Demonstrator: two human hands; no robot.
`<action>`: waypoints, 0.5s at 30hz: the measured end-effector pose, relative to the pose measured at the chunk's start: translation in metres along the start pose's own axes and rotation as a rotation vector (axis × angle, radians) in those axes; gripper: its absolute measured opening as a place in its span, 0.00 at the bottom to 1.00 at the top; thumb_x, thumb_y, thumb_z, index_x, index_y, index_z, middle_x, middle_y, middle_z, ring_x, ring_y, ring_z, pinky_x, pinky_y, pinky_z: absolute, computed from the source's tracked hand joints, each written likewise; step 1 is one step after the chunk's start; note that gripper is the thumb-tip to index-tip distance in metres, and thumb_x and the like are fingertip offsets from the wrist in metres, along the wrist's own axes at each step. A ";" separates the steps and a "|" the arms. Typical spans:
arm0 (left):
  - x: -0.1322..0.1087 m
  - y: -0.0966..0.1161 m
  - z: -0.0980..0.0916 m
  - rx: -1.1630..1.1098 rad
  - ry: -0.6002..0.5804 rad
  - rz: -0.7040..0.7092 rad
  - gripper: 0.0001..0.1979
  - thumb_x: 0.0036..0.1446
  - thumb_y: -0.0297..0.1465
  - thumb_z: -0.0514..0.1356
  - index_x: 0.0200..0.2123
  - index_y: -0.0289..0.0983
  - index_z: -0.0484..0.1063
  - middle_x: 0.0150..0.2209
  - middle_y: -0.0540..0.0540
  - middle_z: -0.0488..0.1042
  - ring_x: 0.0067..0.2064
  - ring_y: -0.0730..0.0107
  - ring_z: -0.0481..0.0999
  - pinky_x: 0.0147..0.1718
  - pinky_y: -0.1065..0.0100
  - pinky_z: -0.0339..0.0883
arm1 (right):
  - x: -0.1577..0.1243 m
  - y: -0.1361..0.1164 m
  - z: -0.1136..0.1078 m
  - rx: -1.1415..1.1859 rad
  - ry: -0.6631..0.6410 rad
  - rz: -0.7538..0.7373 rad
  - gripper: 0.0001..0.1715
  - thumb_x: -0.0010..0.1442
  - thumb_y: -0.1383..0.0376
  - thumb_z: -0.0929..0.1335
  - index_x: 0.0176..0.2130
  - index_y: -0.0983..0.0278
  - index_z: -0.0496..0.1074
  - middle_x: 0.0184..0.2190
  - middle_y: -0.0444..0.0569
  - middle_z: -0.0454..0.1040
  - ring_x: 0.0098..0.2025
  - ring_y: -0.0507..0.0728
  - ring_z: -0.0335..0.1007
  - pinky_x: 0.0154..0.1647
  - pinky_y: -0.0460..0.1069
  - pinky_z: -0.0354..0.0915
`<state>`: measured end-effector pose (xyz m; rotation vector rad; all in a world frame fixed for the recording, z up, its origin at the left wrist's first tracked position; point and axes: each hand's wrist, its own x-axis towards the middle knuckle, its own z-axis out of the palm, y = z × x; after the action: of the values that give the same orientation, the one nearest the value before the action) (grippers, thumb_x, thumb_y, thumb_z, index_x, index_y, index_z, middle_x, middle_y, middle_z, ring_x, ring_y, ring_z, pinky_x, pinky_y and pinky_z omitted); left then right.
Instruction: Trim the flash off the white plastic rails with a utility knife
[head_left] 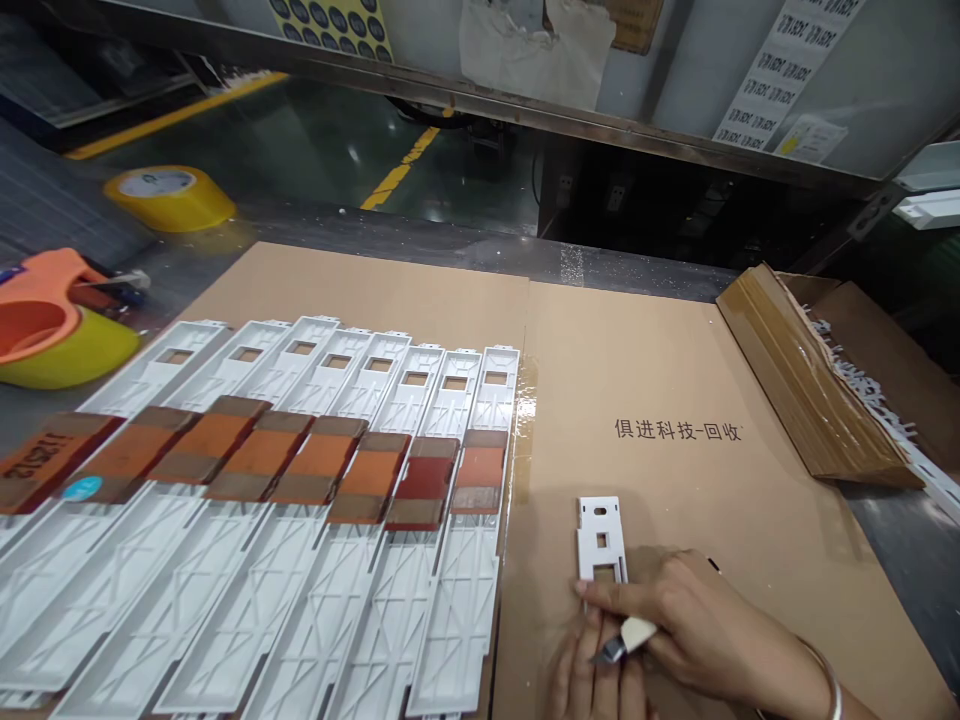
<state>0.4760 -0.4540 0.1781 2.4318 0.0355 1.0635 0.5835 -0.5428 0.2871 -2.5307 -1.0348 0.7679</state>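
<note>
1. Panels [360,600] of white plastic bearing orange-brown blocks [300,460] fill the head view's left; yellow tape [176,200] lies beyond them, a carton [821,385] to the right.
2. White part [592,530] sits over the cardboard [637,370], right of the panels, its near end hidden by fingers.
3. Right hand [686,610] has its grip closed around a cutter [635,637], one finger stretched across the part; left hand [596,680], partly covered, shows no clear grip: I cannot tell.

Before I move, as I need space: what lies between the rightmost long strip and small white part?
Head view: bare cardboard separates the strip from the white part.
</note>
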 end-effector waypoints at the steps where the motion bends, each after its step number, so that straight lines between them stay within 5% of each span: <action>1: 0.001 -0.002 -0.002 0.002 -0.020 0.014 0.23 0.66 0.34 0.40 0.33 0.38 0.75 0.32 0.44 0.79 0.40 0.65 0.76 0.43 0.63 0.64 | -0.001 -0.002 -0.003 0.079 -0.013 -0.007 0.33 0.53 0.76 0.62 0.54 0.50 0.71 0.29 0.42 0.79 0.26 0.54 0.72 0.29 0.47 0.61; 6: 0.009 -0.018 -0.019 -0.077 -0.170 0.175 0.17 0.63 0.26 0.45 0.41 0.34 0.75 0.42 0.42 0.79 0.51 0.60 0.74 0.45 0.63 0.67 | -0.011 -0.001 -0.014 0.594 0.152 0.019 0.19 0.58 0.73 0.61 0.41 0.58 0.76 0.36 0.43 0.78 0.37 0.52 0.73 0.40 0.46 0.65; 9: 0.016 -0.028 -0.030 -0.101 -0.273 0.313 0.15 0.58 0.21 0.53 0.46 0.35 0.74 0.49 0.42 0.76 0.58 0.52 0.68 0.48 0.61 0.69 | -0.027 0.009 -0.011 0.650 0.244 0.157 0.13 0.61 0.67 0.62 0.40 0.61 0.75 0.34 0.46 0.77 0.34 0.54 0.72 0.34 0.47 0.66; 15: 0.034 -0.033 -0.031 -0.157 -0.172 0.355 0.16 0.63 0.38 0.50 0.39 0.41 0.76 0.43 0.46 0.79 0.44 0.64 0.77 0.37 0.68 0.71 | -0.076 0.033 0.002 0.658 0.459 0.407 0.20 0.61 0.50 0.64 0.38 0.61 0.76 0.34 0.50 0.76 0.32 0.57 0.72 0.30 0.47 0.68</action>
<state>0.4829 -0.4049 0.2051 2.4275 -0.5345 0.9527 0.5554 -0.6205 0.2980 -2.1721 -0.0806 0.4702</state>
